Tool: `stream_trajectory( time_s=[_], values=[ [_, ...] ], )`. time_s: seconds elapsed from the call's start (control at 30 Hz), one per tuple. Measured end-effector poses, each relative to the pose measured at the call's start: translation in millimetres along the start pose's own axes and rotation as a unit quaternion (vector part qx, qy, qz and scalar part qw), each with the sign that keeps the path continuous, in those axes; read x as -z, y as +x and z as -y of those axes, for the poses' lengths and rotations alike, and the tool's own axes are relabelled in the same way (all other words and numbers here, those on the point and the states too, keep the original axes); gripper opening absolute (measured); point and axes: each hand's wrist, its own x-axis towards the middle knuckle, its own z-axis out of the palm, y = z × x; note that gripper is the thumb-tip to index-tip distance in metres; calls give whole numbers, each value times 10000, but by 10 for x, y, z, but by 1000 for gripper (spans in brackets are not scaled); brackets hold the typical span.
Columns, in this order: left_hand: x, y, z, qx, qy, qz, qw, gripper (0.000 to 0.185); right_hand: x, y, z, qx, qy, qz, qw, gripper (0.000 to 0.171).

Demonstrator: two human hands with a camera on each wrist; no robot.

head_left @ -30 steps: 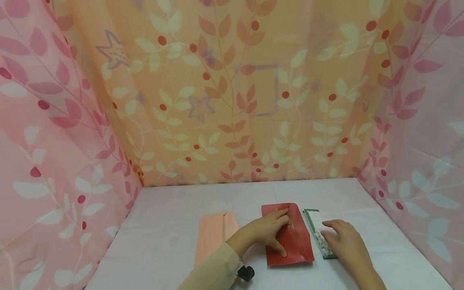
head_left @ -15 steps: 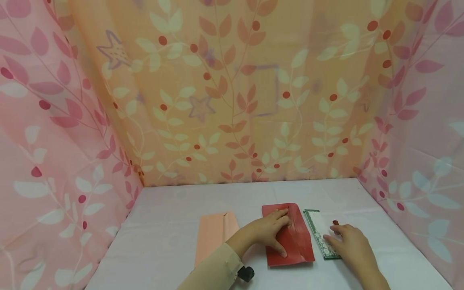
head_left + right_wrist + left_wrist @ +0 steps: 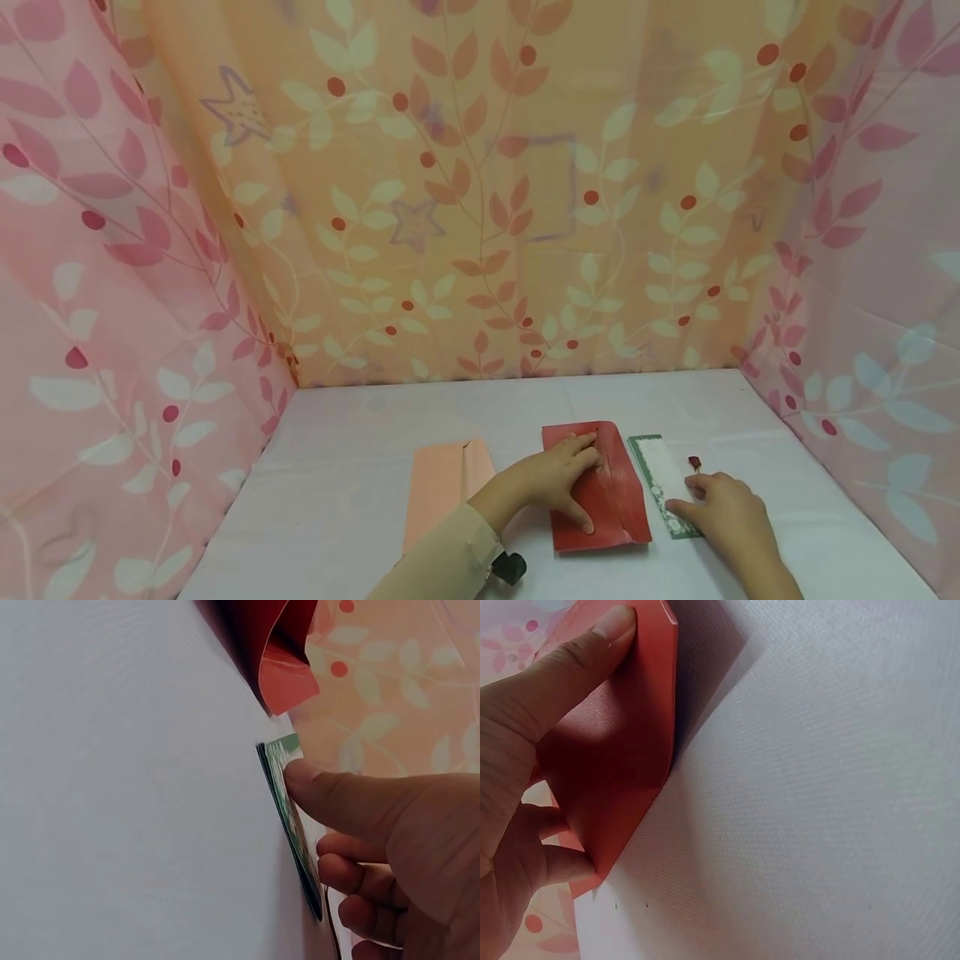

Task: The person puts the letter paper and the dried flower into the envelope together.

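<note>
My left hand [image 3: 555, 477] rests with spread fingers on a red envelope [image 3: 617, 500]. In the left wrist view the thumb lies on the red paper [image 3: 622, 742] and more fingertips touch it further down. The right hand [image 3: 731, 510] is over the right side of a green-bordered white card [image 3: 658, 468]. A small dried red flower [image 3: 694, 461] shows just beyond its fingertips. In the right wrist view the thumb is at the card [image 3: 285, 776], with a gap to the curled fingers. I cannot tell whether those fingers grip the flower's stem.
A peach envelope [image 3: 435, 483] lies left of the red one, partly behind the left forearm. A black object [image 3: 510, 567] is at the left cuff. The white tabletop [image 3: 360, 417] is bounded by patterned curtains [image 3: 480, 208] at the back and both sides.
The right hand has drawn back slightly toward the lower right, and the red flower, hidden one second ago, now shows beyond its fingertips. The left hand and red envelope have stayed in place.
</note>
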Motion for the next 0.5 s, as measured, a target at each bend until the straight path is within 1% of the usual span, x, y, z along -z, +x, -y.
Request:
stream_trajectory(
  time_s=[0.13,0.27,0.4,0.5],
  values=[
    [-2,-3,-9,13,-42,26,10000,71,-40,-2,13,-232,44,93,9997,80],
    [-6,1,-6,-14,-3,3,10000,71,-56,7,37,-485,295,147,9983,82],
    [-20,14,8,-38,46,-22,10000,72,-69,14,20,-544,552,78,9970,86],
    [-22,20,6,-36,37,-11,10000,72,-72,2,12,-606,663,40,9960,92]
  ],
)
